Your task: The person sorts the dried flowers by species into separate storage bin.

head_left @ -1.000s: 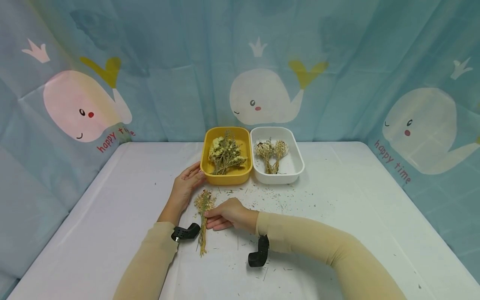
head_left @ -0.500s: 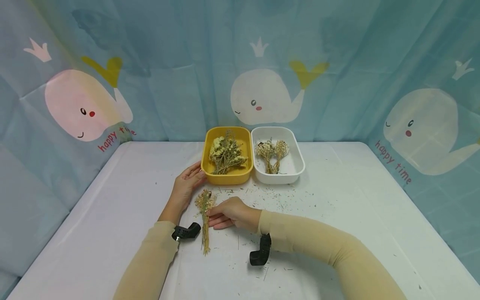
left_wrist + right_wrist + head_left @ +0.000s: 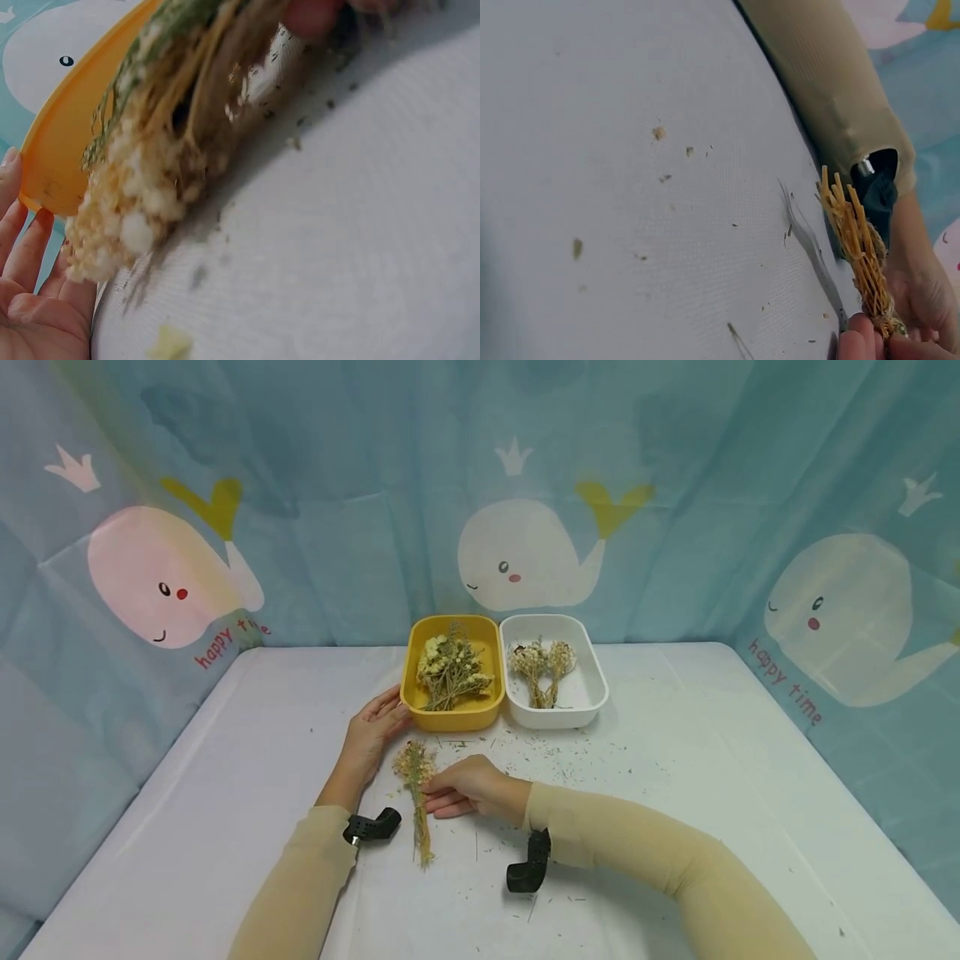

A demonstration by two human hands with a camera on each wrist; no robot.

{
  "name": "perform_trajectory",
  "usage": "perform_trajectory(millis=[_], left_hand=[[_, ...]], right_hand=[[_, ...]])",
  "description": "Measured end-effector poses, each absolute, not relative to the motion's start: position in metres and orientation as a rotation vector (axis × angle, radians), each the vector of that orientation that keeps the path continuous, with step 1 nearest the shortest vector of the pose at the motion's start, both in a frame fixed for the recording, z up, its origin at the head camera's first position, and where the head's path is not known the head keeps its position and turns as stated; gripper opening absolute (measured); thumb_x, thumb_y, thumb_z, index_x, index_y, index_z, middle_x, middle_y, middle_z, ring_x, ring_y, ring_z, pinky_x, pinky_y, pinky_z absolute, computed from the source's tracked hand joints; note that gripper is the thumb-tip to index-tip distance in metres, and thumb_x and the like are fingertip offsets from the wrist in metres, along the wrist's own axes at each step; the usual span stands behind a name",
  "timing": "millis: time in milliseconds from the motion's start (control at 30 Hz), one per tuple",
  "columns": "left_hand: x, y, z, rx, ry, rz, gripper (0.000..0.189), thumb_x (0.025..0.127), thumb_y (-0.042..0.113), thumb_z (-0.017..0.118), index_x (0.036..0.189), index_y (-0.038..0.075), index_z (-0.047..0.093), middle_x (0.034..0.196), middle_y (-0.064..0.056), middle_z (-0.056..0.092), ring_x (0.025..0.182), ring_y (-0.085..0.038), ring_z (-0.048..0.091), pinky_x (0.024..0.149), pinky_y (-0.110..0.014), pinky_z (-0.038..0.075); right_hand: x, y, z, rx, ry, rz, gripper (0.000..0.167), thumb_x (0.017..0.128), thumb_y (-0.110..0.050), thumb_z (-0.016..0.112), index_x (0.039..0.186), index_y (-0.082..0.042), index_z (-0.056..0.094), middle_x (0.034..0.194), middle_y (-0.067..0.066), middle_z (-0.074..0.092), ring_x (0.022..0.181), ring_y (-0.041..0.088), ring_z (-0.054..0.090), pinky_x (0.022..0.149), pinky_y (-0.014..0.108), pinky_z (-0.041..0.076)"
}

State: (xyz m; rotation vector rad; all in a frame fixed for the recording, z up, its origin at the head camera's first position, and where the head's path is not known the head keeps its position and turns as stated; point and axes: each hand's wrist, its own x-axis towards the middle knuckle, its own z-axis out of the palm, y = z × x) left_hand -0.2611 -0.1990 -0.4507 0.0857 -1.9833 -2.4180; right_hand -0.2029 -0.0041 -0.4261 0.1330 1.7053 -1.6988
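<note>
A small bunch of dried flowers (image 3: 415, 766), with cream heads and tan stems, is pinched between the thumb and fingers of my right hand (image 3: 480, 787). In the right wrist view its cut stem ends (image 3: 859, 251) stick out past my fingertips. My left hand (image 3: 367, 739) rests with extended fingers against the left side of a yellow box (image 3: 453, 720). The left wrist view has the flower heads (image 3: 139, 202) large in front, partly covering the box (image 3: 64, 150) and my left hand (image 3: 37, 307). Yellowish dried flowers (image 3: 453, 668) lie inside the yellow box.
Touching the yellow box on its right is a white box (image 3: 555, 718) holding two dried bunches (image 3: 551, 672). Bits of stem and petal litter the white table (image 3: 675, 777). A blue whale-print curtain (image 3: 360, 552) closes off the back and sides.
My right hand has shifted slightly right with the bunch, whose stem ends have swung rightward. The left hand stays against the yellow box.
</note>
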Motion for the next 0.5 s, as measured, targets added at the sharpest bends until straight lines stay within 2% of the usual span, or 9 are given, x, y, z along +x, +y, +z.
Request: perform_trajectory(millis=[267,500], left_hand=[[-0.260,-0.199,-0.451,0.085,-1.998,-2.415,0.058,0.098,0.015,0.063,0.152,0.010,0.041,0.157,-0.010,0.042,0.143,-0.024,0.045,0.106,-0.026,0.052],[-0.260,-0.199,-0.453,0.089,-2.006,-2.402,0.058,0.099,0.013,0.063,0.152,0.010,0.041,0.158,-0.011,0.041,0.143,-0.024,0.044,0.102,-0.021,0.054]], right_hand=[[-0.195,0.012,-0.422,0.111,1.714,-1.721,0.013,0.088,-0.003,0.071,0.098,0.005,0.074,0.072,0.009,0.074,0.063,0.014,0.072,0.069,0.030,0.065],[-0.191,0.030,-0.420,0.081,1.750,-1.729,0.015,0.089,-0.005,0.071,0.101,0.004,0.074,0.076,0.009,0.075,0.064,0.012,0.072,0.071,0.030,0.065]])
